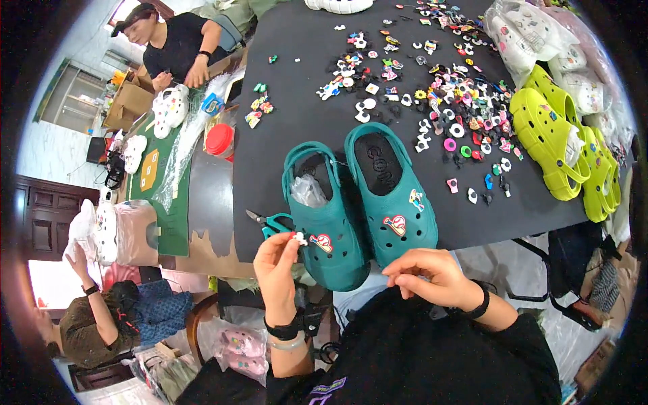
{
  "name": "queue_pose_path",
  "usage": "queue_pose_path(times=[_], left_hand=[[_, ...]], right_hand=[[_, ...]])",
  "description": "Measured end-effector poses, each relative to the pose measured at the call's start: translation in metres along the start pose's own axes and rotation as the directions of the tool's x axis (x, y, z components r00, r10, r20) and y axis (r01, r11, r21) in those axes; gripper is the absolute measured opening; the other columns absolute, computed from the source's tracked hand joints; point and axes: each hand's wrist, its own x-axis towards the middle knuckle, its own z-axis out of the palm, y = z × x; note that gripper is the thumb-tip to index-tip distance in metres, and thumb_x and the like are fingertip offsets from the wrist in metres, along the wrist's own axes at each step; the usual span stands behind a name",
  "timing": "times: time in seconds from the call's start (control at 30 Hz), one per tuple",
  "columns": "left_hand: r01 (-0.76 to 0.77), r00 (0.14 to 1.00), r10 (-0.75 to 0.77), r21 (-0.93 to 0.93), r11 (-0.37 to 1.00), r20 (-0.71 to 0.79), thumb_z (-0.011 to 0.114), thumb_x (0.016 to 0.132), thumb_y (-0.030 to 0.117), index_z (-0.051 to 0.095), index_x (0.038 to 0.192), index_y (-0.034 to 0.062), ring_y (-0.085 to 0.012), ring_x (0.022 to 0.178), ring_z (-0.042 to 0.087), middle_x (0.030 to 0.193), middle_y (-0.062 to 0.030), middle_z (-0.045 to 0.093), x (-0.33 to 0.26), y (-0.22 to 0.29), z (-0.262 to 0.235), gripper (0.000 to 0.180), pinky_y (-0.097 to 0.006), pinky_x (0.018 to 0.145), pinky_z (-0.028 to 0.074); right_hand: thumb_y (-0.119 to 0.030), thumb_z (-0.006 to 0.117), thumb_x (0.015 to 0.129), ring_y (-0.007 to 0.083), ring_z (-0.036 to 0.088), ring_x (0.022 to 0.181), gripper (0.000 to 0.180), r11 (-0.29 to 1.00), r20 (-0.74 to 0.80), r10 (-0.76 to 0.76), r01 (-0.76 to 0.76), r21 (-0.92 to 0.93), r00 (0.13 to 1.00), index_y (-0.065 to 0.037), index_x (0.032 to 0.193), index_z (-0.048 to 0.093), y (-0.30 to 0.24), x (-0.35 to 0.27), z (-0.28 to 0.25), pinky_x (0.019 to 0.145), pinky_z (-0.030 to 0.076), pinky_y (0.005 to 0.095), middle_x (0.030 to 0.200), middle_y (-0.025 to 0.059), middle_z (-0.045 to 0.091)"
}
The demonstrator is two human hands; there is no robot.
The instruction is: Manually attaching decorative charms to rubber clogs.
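Note:
Two dark green clogs stand side by side at the table's near edge, toes toward me. The left clog has a baseball-themed charm on its upper and crumpled clear plastic inside. On the right clog sit a similar charm and a small figure charm. My left hand pinches a small white-and-red shoe charm beside the left clog's upper. My right hand hovers by the right clog's toe, fingers loosely curled and apart, with nothing visible in them. Green-handled pliers lie left of the clogs.
Many loose charms are scattered across the black table. Lime green clogs and bagged white clogs line the right edge. A red-lidded jar stands left. Two other people work at the left, one near white clogs.

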Motion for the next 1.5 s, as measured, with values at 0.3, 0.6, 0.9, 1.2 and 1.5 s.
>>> queue_pose_path(times=[0.3, 0.6, 0.9, 1.2, 1.5], left_hand=[[0.05, 0.994, -0.05, 0.003, 0.999, 0.099, 0.069, 0.086, 0.0, 0.068, 0.097, 0.0011, -0.0043, 0.071, 0.052, 0.087, 0.0001, 0.065, 0.02, -0.005, -0.001, 0.011, -0.019, 0.057, 0.035], [-0.016, 1.0, 0.011, 0.193, 0.981, 0.026, 0.063, 0.092, 0.004, 0.062, 0.102, 0.0012, -0.0041, 0.066, 0.048, 0.084, 0.0007, 0.06, 0.015, 0.002, 0.002, 0.011, -0.019, 0.055, 0.035], [-0.634, 0.719, 0.377, 0.331, 0.699, 0.584, 0.069, 0.067, -0.005, 0.062, 0.082, 0.001, -0.0225, 0.075, 0.055, 0.077, -0.0096, 0.062, -0.056, 0.056, 0.06, 0.018, -0.033, 0.071, 0.044], [-0.507, 0.794, 0.323, 0.269, 0.819, 0.515, 0.072, 0.082, 0.009, 0.062, 0.112, -0.0013, -0.0211, 0.078, 0.056, 0.09, -0.0127, 0.071, -0.06, 0.03, 0.075, 0.034, -0.033, 0.073, 0.046], [-0.434, 0.89, 0.31, 0.411, 0.802, 0.335, 0.057, 0.085, -0.005, 0.063, 0.091, -0.003, -0.02, 0.085, 0.055, 0.089, -0.0101, 0.063, -0.063, 0.029, 0.048, 0.008, -0.03, 0.078, 0.043]], right_hand=[[-0.005, 0.061, 0.095, 0.0095, 0.064, 0.068, 0.018, 0.999, -0.006, -0.029, 0.029, 0.032, 1.0, 0.001, 0.111, 0.065, 0.005, -0.005, -0.002, 0.058, 0.052, 0.0241, 0.092, 0.0075, 0.067], [-0.013, 0.06, 0.097, 0.0096, 0.063, 0.068, 0.018, 0.991, 0.051, -0.112, 0.108, 0.078, 0.992, -0.002, 0.11, 0.065, 0.01, 0.0, -0.003, 0.06, 0.051, 0.0252, 0.095, 0.0064, 0.067], [-0.012, 0.071, 0.088, 0.0095, 0.062, 0.069, 0.032, 0.988, -0.004, -0.138, 0.138, 0.064, 0.99, -0.004, 0.118, 0.059, 0.001, -0.016, -0.002, 0.061, 0.051, 0.0248, 0.094, 0.0045, 0.067], [-0.013, 0.071, 0.087, 0.0147, 0.068, 0.081, 0.012, 0.874, -0.165, -0.299, 0.201, -0.442, 0.94, -0.006, 0.097, 0.071, -0.008, -0.01, -0.07, 0.07, 0.054, 0.0281, 0.09, 0.0056, 0.071], [-0.009, 0.073, 0.08, 0.0232, 0.065, 0.074, 0.036, 0.629, -0.507, -0.135, -0.322, -0.708, 0.851, -0.008, 0.115, 0.064, 0.005, -0.019, -0.142, 0.067, 0.053, 0.0343, 0.095, 0.0122, 0.067]])
